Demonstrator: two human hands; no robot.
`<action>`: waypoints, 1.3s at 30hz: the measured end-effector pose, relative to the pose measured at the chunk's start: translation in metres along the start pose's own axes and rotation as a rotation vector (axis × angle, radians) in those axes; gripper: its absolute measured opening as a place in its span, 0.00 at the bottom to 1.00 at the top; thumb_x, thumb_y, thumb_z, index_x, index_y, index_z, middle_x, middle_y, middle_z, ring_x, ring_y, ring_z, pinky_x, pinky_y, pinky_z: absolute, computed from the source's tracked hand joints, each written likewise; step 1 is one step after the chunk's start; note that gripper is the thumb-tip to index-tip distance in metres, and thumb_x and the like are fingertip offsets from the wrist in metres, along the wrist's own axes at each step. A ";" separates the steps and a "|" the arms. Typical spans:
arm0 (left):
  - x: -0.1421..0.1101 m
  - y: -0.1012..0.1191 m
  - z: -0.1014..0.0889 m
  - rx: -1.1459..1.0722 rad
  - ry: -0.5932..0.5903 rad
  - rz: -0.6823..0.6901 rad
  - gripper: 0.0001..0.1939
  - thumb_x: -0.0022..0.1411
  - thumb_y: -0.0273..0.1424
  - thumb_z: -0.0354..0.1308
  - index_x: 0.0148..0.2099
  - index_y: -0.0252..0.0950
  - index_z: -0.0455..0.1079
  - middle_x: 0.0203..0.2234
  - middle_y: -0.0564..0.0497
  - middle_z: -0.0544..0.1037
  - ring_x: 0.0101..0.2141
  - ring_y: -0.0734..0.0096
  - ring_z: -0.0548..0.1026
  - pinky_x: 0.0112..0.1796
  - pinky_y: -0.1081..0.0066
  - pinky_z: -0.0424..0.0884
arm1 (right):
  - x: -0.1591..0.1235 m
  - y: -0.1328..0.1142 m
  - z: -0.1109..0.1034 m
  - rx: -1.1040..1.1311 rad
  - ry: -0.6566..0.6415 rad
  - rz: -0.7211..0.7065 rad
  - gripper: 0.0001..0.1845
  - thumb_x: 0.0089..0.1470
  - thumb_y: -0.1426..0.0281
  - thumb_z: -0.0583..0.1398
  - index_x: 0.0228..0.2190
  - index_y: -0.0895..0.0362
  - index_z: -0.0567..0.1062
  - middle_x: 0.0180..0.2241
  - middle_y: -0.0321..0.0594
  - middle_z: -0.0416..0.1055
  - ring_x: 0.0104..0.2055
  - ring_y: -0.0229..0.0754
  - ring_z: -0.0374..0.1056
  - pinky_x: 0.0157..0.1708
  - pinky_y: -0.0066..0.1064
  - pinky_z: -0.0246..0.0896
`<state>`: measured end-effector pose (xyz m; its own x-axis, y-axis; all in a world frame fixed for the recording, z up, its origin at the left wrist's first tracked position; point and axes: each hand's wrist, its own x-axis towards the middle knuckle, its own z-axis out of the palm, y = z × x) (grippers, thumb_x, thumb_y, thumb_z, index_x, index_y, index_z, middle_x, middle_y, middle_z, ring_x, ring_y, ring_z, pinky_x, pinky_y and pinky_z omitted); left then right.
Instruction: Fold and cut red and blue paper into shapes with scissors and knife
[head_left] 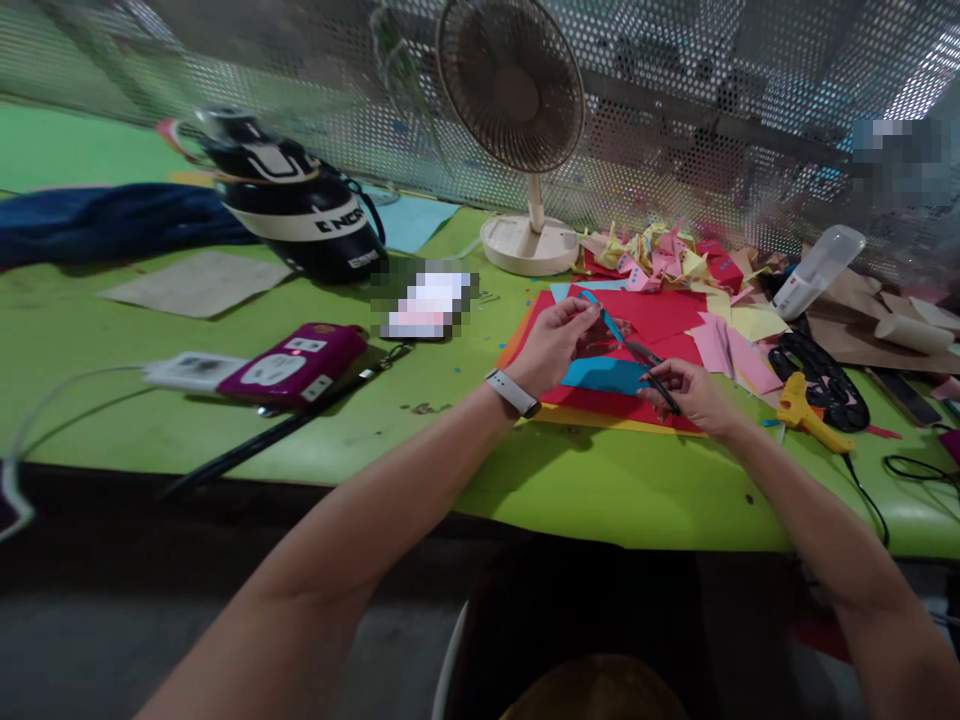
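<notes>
Between the fingertips of my left hand is a narrow strip of blue paper, held up at a slant. My right hand grips a pair of dark scissors, whose blades point up and left to the lower end of the strip. Whether the blades are apart or together I cannot tell. Below both hands lies a wider piece of blue paper on red sheets, with orange and yellow edges showing under them. A watch with a pale strap is on my left wrist.
Behind the sheets stand a desk fan and a heap of paper scraps. To the right are a yellow glue gun and a clear bottle. Leftward are a phone, a purple power strip and a large black jug.
</notes>
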<state>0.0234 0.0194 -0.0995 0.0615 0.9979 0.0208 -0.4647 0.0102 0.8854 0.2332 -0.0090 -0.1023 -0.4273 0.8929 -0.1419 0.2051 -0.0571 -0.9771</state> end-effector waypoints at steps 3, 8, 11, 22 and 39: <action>0.001 -0.001 -0.001 0.007 -0.013 0.002 0.12 0.56 0.32 0.66 0.32 0.35 0.64 0.23 0.55 0.75 0.26 0.75 0.77 0.33 0.70 0.77 | -0.001 -0.001 0.000 -0.001 -0.003 0.011 0.24 0.34 0.61 0.73 0.32 0.55 0.70 0.21 0.28 0.66 0.21 0.32 0.65 0.21 0.26 0.65; -0.001 -0.002 0.002 -0.005 -0.032 0.026 0.12 0.56 0.31 0.65 0.32 0.35 0.63 0.22 0.56 0.75 0.26 0.76 0.76 0.33 0.71 0.77 | -0.002 -0.004 0.001 0.003 0.008 0.013 0.25 0.33 0.61 0.73 0.32 0.55 0.70 0.20 0.27 0.65 0.22 0.32 0.65 0.22 0.25 0.66; -0.002 -0.001 0.004 -0.012 -0.038 0.031 0.12 0.56 0.31 0.66 0.31 0.35 0.63 0.23 0.56 0.75 0.26 0.76 0.77 0.34 0.70 0.77 | -0.003 -0.005 0.002 0.009 0.009 0.008 0.25 0.33 0.60 0.73 0.32 0.55 0.70 0.20 0.27 0.65 0.21 0.32 0.65 0.23 0.26 0.66; -0.004 -0.002 0.003 -0.015 -0.061 0.030 0.12 0.55 0.31 0.66 0.32 0.35 0.63 0.23 0.56 0.75 0.27 0.74 0.76 0.36 0.66 0.77 | -0.002 -0.003 0.001 0.001 0.002 0.006 0.24 0.34 0.61 0.73 0.32 0.55 0.70 0.21 0.28 0.66 0.21 0.32 0.65 0.22 0.27 0.65; -0.002 -0.005 0.002 -0.045 -0.047 0.029 0.12 0.55 0.30 0.65 0.32 0.36 0.63 0.26 0.55 0.76 0.29 0.74 0.78 0.36 0.68 0.76 | -0.001 -0.002 0.003 0.010 0.012 0.022 0.25 0.32 0.61 0.74 0.31 0.54 0.70 0.20 0.28 0.66 0.21 0.33 0.66 0.22 0.27 0.66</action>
<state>0.0279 0.0168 -0.1033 0.0883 0.9937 0.0687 -0.5058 -0.0147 0.8625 0.2312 -0.0113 -0.1004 -0.4121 0.8967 -0.1615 0.2054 -0.0813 -0.9753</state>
